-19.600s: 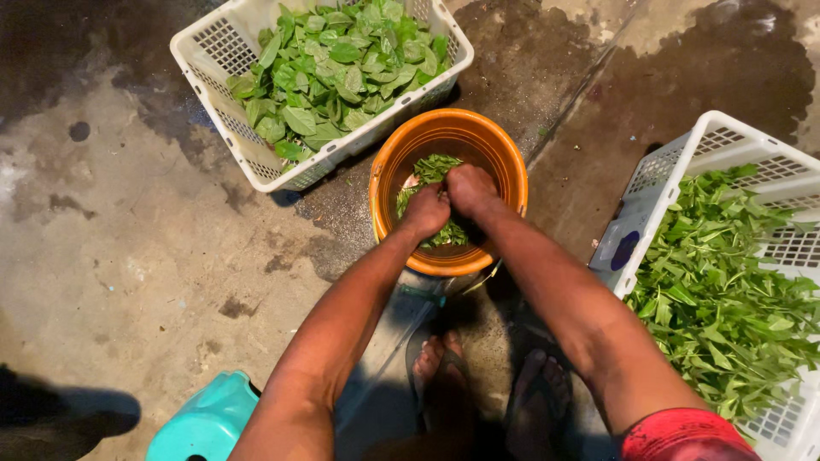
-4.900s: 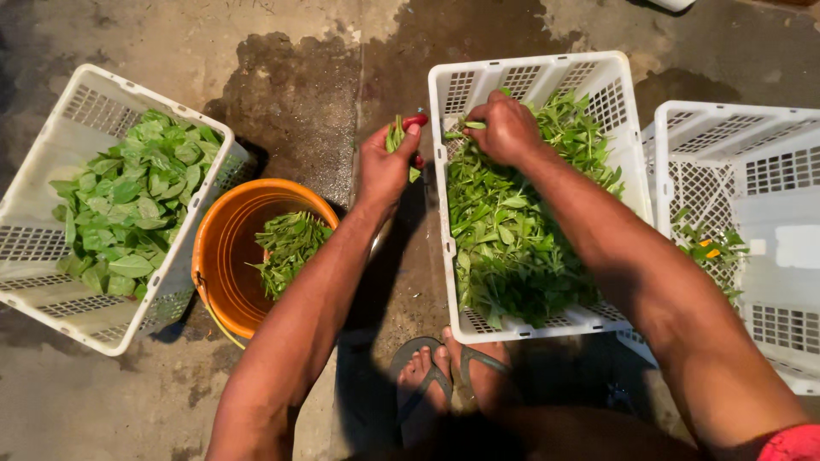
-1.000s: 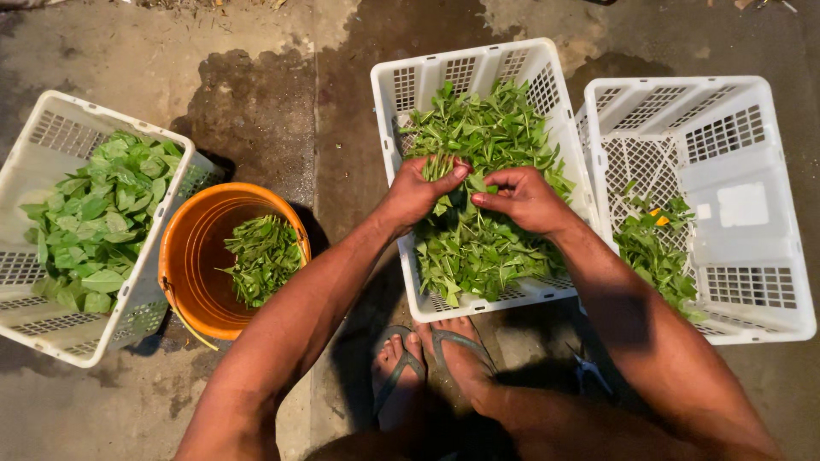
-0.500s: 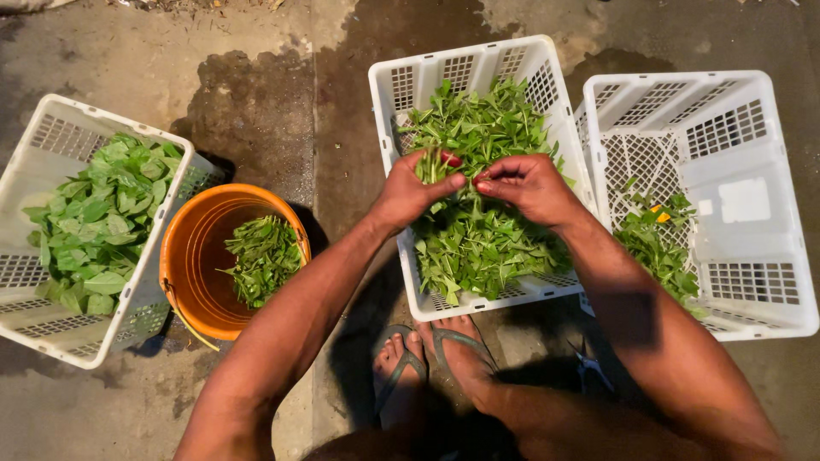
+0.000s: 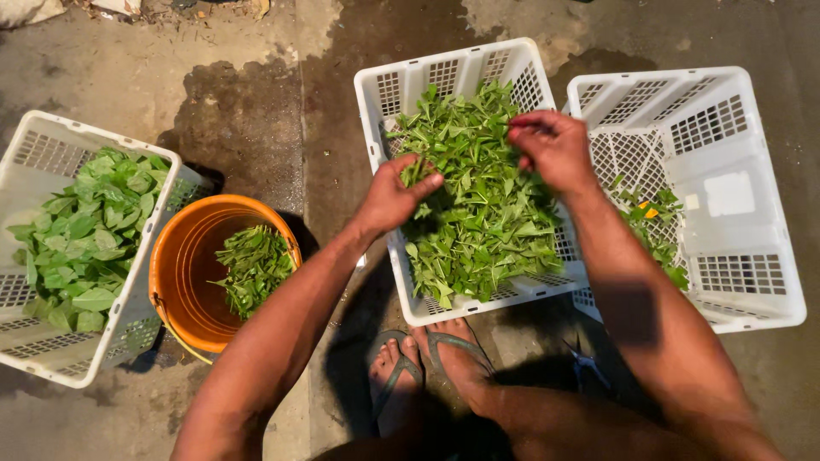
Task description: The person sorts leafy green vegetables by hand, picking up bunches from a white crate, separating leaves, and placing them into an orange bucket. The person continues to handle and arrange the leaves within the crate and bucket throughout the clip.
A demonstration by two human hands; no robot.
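Left crate (image 5: 51, 154): broad leaves, far left of the middle crate (image 5: 461, 68).
Bucket (image 5: 184, 282): orange, leaves inside, left of it.
Left hand (image 5: 395, 195): pinching a sprig (image 5: 416, 171) over it.
Leafy greens (image 5: 478, 205): filling it.
Right hand (image 5: 553, 147): fingers pinched together over it.
Right crate (image 5: 726, 128): touching it, few leaves.

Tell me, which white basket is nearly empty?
The right-hand basket: only a few leaves lie inside, while the middle basket and left basket are full.
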